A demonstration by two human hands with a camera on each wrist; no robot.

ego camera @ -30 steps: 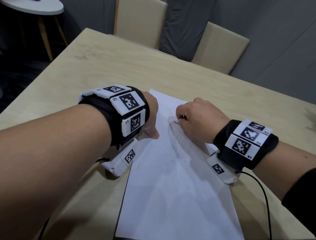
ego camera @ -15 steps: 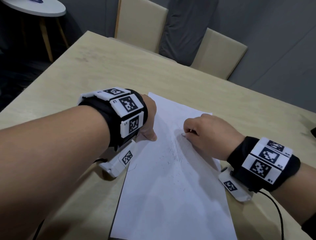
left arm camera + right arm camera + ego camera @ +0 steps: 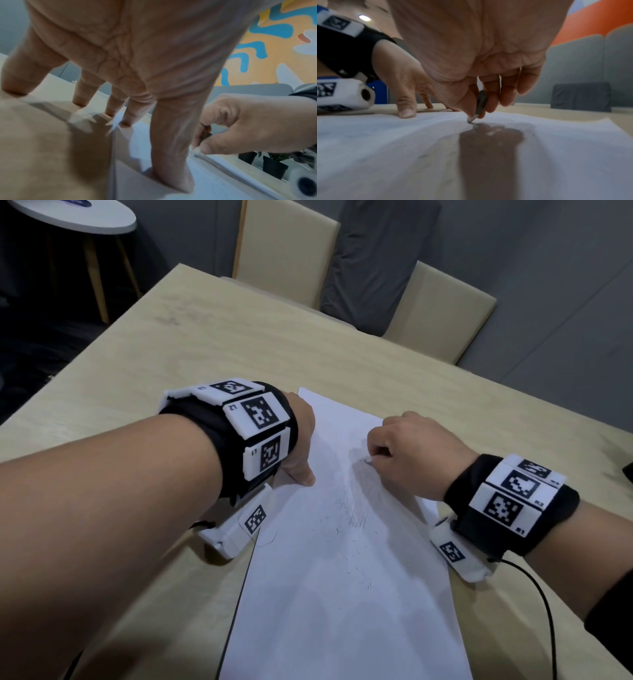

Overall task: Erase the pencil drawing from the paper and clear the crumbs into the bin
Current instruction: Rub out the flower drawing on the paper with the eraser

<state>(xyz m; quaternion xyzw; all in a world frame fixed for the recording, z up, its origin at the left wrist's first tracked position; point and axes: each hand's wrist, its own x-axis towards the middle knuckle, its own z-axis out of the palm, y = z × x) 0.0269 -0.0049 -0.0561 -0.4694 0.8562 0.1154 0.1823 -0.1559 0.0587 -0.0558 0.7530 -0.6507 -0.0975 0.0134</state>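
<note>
A white sheet of paper (image 3: pixel 342 611) lies on the wooden table (image 3: pixel 205 344), with faint grey pencil smudges (image 3: pixel 358 508) and dark eraser crumbs (image 3: pixel 352 546) across its middle. My left hand (image 3: pixel 303 453) presses the sheet's left edge, its fingers (image 3: pixel 126 119) straight and the thumb tip down on the paper. My right hand (image 3: pixel 371 458) pinches a small grey eraser (image 3: pixel 481 102) between thumb and fingers. The eraser's tip (image 3: pixel 197 152) touches the upper middle of the sheet. No bin is in view.
Two beige chairs (image 3: pixel 287 251) (image 3: pixel 442 313) stand at the table's far side. A round white side table (image 3: pixel 72 215) is at the far left. A black cable (image 3: pixel 544 604) trails from my right wrist. A dark object (image 3: pixel 628 470) sits at the right edge.
My right hand has dragged the eraser across the sheet toward me and to the right, then a little back. My left hand stays pressed on the paper's left edge.
</note>
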